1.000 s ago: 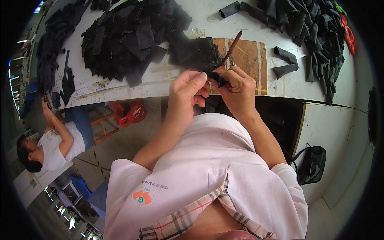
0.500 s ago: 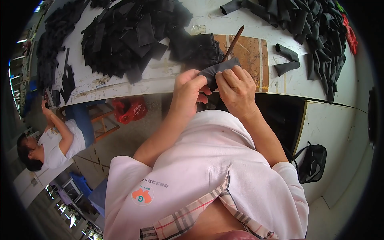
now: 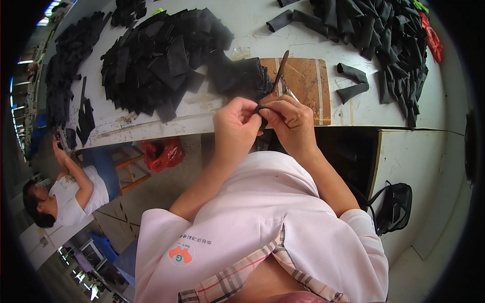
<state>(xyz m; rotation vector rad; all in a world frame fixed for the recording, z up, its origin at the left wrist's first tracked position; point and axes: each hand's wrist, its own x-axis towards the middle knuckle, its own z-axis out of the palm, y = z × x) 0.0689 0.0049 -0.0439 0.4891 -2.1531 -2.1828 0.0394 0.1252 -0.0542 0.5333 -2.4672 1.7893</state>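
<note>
A small piece of black fabric (image 3: 263, 123) is pinched between my two hands at the table's front edge, bunched and mostly hidden by the fingers. My left hand (image 3: 236, 123) has thumb and fingers closed on its left side. From the right, my right hand (image 3: 290, 118) grips its top with thumb and forefinger. Just beyond the fingers a brown, blade-like stick (image 3: 281, 70) rises at a tilt, its base hidden. A stack of black fabric pieces (image 3: 242, 76) lies behind my left hand, beside a worn brown board (image 3: 305, 83).
Large heaps of flat black pieces (image 3: 151, 65) and tube-shaped black pieces (image 3: 399, 65) cover the table's left and right. Two loose tubes (image 3: 353, 76) lie right of the board. A black bag (image 3: 394, 207) hangs at the right. Another person (image 3: 76, 187) works at far left.
The fabric, spread out over my right fingers before, is now bunched small and lower between my fingertips. My hands have drawn closer together. The whole view has shifted slightly.
</note>
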